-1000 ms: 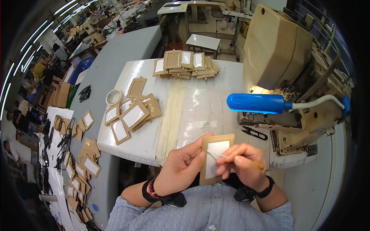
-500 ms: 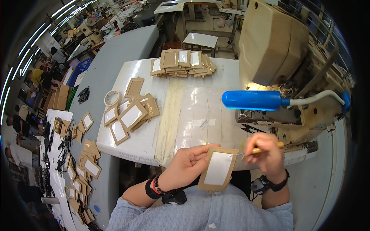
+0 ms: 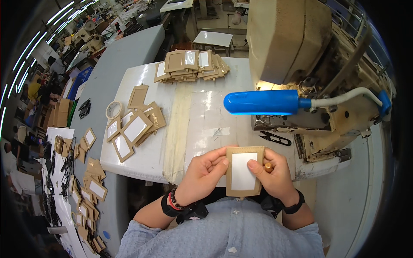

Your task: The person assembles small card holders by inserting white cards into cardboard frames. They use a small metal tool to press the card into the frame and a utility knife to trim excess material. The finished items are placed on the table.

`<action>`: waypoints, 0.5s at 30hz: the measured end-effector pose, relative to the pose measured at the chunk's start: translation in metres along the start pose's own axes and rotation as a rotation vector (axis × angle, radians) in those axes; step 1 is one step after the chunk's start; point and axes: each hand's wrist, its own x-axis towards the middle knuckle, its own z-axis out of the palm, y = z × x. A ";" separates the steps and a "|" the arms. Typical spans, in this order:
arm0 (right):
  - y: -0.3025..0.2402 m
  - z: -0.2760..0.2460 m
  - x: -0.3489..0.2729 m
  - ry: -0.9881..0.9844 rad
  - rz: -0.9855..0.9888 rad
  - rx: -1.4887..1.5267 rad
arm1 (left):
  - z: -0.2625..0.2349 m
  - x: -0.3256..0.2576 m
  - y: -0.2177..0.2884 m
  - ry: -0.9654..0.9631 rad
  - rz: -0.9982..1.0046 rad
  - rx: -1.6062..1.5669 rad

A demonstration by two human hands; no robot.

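A tan badge holder (image 3: 243, 180) with a white window is held upright in front of my chest. My left hand (image 3: 202, 175) closes on its left edge, thumb at the front and fingers behind. On the right edge my right hand (image 3: 276, 176) grips it, with the thumb pressed on the white window. The rounded end of a wooden tool handle (image 3: 268, 167) sticks out between the thumb and fingers of my right hand; the thin metal shaft is hidden now. Beyond the hands lies the white tabletop (image 3: 202, 142).
A sewing machine (image 3: 292, 43) with a blue lamp (image 3: 262, 102) stands at the right, black thread snips (image 3: 275, 138) beside it. Stacks of badge holders (image 3: 175, 61) lie at the back, others (image 3: 137, 126) at left by a tape roll (image 3: 114, 110). More holders (image 3: 98, 189) cover the grey side table (image 3: 116, 86).
My right hand has lowered the tool from the window's upper corner and taken the holder's right edge. The holder has turned more upright. The whole view has shifted a little to the right.
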 end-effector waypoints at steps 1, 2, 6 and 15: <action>-0.001 -0.002 0.000 -0.009 0.012 0.012 | -0.001 -0.001 0.001 0.005 -0.003 0.015; -0.002 -0.005 0.000 -0.018 0.024 0.022 | -0.002 -0.002 0.004 -0.004 -0.039 0.004; -0.002 -0.007 0.001 -0.044 0.037 0.010 | -0.006 0.000 0.013 -0.027 -0.131 0.051; -0.011 -0.003 -0.003 -0.049 0.076 0.121 | -0.003 -0.006 0.014 -0.009 -0.089 -0.052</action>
